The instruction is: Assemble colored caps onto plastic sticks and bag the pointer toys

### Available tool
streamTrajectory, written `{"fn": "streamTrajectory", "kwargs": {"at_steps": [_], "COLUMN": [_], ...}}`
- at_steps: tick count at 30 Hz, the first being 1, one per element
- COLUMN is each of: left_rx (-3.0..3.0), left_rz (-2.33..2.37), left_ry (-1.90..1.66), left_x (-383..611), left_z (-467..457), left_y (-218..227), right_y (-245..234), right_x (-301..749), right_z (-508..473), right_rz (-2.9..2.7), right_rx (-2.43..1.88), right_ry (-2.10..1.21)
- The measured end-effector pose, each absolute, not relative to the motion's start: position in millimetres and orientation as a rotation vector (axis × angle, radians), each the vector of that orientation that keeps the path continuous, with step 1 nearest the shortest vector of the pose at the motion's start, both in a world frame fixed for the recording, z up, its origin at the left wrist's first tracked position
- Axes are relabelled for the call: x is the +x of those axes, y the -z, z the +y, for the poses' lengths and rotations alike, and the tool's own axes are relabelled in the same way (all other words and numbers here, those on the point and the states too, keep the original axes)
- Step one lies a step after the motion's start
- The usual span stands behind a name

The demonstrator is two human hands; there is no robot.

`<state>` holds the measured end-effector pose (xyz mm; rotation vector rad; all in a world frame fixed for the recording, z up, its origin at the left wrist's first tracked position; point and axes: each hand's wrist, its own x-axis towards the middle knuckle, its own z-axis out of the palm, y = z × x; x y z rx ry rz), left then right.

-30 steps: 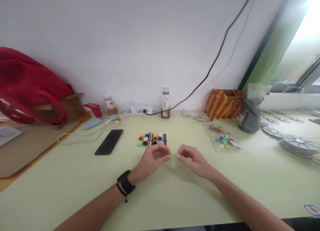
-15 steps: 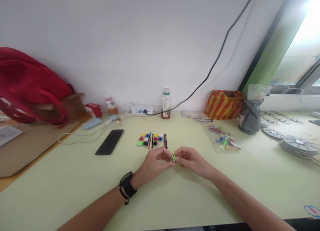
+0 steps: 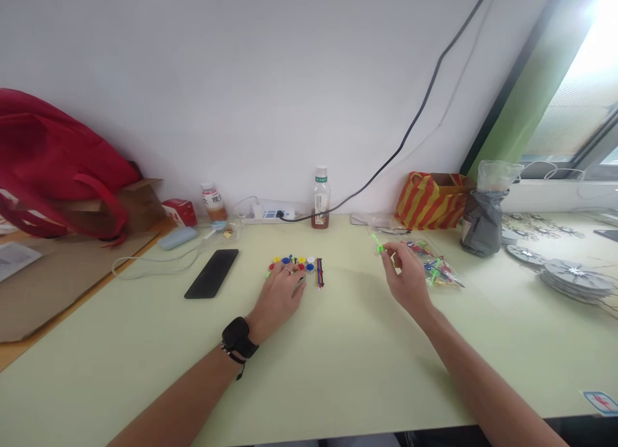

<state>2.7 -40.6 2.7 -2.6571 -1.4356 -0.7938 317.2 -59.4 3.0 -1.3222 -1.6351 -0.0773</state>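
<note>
My right hand [image 3: 403, 273] pinches a small bright green plastic piece [image 3: 380, 247] with a thin stem, held above the table between thumb and fingertips. A pale round part seems to be on it, too small to make out. On the left, my left hand [image 3: 282, 295] reaches over a group of coloured round pieces, its fingers bent down and thumb near the index finger. Whatever lies at its fingertips is hidden. Yellow, blue, red and white round pieces [image 3: 309, 267] show around the fingers. Thin coloured sticks [image 3: 319, 273] lie beside them to the right.
A black phone [image 3: 212, 274] lies to the left. Clear bags of coloured parts [image 3: 439, 272] lie beyond my right hand. Along the wall stand a drink bottle [image 3: 321, 199], a power strip [image 3: 277, 213] and a striped bag [image 3: 427, 202]. Grey discs [image 3: 574, 281] are stacked at right.
My hands, which were together at the green piece, have moved apart. The right carried it up and right; the left let go and moved left over the round pieces.
</note>
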Motion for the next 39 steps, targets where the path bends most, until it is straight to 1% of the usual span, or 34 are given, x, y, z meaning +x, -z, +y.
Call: {"fn": "streamTrajectory", "kwargs": {"at_steps": [2, 4, 6, 10, 13, 15, 17, 20, 25, 31, 39], "left_rx": [-2.671, -2.687, -2.708, -2.803, -2.922, -3.02, -3.117, -3.116, -2.943, -2.914, -3.056], "left_rz": [-1.399, -1.369, -1.366, -1.343, -1.211, -1.123, -1.058, -1.065, -1.167, -1.129, -1.048], "left_ry": [0.784, 0.824, 0.877, 0.984, 1.085, 1.064, 0.991, 0.973, 0.901, 0.765, 0.853], "left_x": [1.8, 1.0, 0.6, 5.1, 14.5, 21.4, 26.7, 28.5, 21.8, 23.0, 20.7], "left_z": [-39.1, -38.0, -37.6, -42.8, -53.3, -61.1, -67.2, -69.6, -60.7, -58.6, -59.9], "left_y": [-1.9, -1.5, -1.4, -2.2, -3.8, -5.1, -6.7, -8.8, -8.6, -10.1, -14.3], "right_y": [4.6, 11.9, 16.3, 17.1, 14.4, 12.1, 10.2, 9.4, 11.3, 14.5, 20.4], "right_x": [319.2, 319.6, 320.3, 319.6, 308.4, 295.3, 281.2, 266.3, 261.5, 263.1, 267.3], "right_z": [-56.1, -54.3, -53.5, -54.9, -60.7, -66.9, -73.5, -80.7, -82.1, -79.0, -74.3], "right_rz": [-1.796, -2.004, -2.102, -2.083, -2.075, -2.109, -2.171, -2.272, -2.327, -2.308, -2.267], "right_rx": [-1.389, -1.481, -1.565, -1.627, -1.494, -1.337, -1.196, -1.086, -1.134, -1.165, -1.16], "right_ry": [-0.028, -0.177, -0.252, -0.141, -0.032, -0.085, -0.209, -0.335, -0.322, -0.323, -0.251]}}
